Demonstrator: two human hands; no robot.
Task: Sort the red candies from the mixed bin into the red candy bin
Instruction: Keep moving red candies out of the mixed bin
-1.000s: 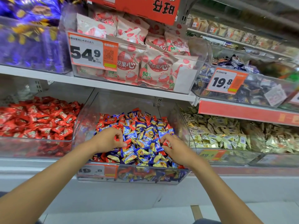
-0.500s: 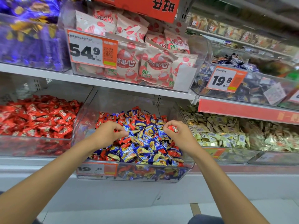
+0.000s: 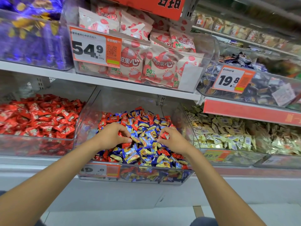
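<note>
Red candy (image 3: 165,136) in right hand (image 3: 176,142) fingers (image 3: 167,130), mixed bin (image 3: 88,124) label (image 3: 99,170) "19.8".

A white shelf board (image 3: 97,80) runs across the display under bright, even light. Above its middle stands a clear bin of pink-and-white bags (image 3: 156,62) with a 54.9 price tag (image 3: 96,46). Above its left end are purple-wrapped sweets (image 3: 32,38), and beyond its right end dark-wrapped sweets (image 3: 260,93) tagged 19.8 (image 3: 232,79). Below its right end lie cream-and-gold sweets (image 3: 228,132). Far below it is a pale grey floor (image 3: 114,216).
</note>
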